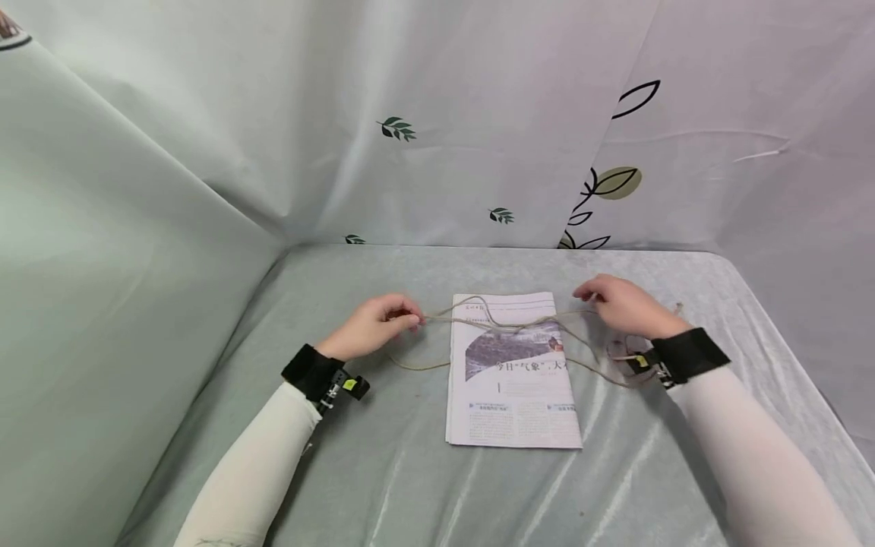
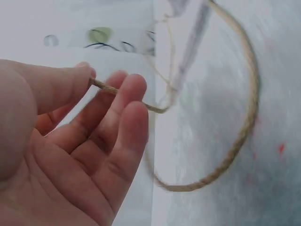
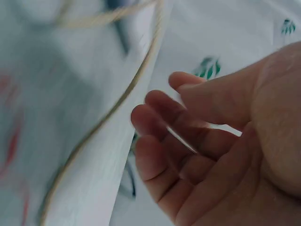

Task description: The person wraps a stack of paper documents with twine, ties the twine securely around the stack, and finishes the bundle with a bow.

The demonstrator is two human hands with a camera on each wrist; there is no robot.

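Your thin, tan, twisted cord (image 2: pixel 253 89) lies in loose curves, right of the middle of the head view, across the upper half of a folded newspaper (image 1: pixel 509 425) and out past both its sides. The newspaper is white, printed with a dark purple picture and lines of text. Your left hand (image 1: pixel 372 327), left of it, pinches the cord between thumb and fingers. Your right hand (image 1: pixel 630 305), on the right of the frame, holds nothing; its fingers are loosely bent near the cord. Below is a table with a grey-green, wrinkled cover (image 1: pixel 383 471). Behind, pale curtains (image 1: pixel 478 137) with printed leaves fill the upper frame.
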